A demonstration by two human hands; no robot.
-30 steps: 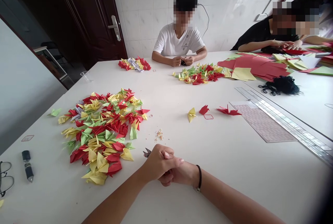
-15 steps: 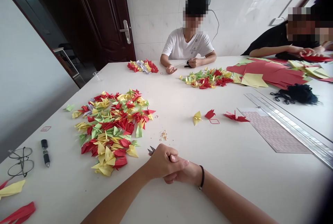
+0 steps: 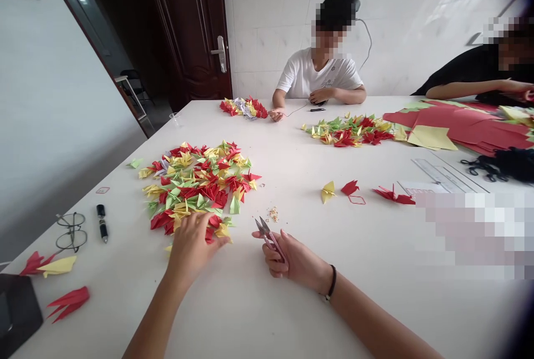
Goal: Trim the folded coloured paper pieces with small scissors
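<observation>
My right hand (image 3: 301, 261) is wrapped round a pair of thread snips (image 3: 271, 241) with pink handles, their two pointed blades apart and aimed away from me. Over the near edge of a heap of folded paper cranes (image 3: 204, 180) in red, yellow, green and a little purple reaches my left hand (image 3: 189, 246). Its thumb and fingers are spread around the nearest cranes, and it covers some of them. Small paper crumbs (image 3: 273, 214) lie just beyond the snips.
A yellow crane (image 3: 328, 192) and red cranes (image 3: 392, 195) lie right of centre. Eyeglasses (image 3: 72, 232) and a pen (image 3: 102, 224) rest at left. Opposite, a person in white (image 3: 321, 78) handles dark thread. Paper sheets (image 3: 438, 119) and black cords (image 3: 503, 164) are at right.
My clasped hands have come apart. The left has moved left onto the crane heap, while the right keeps the snips, now in plain view. The camera has turned slightly left.
</observation>
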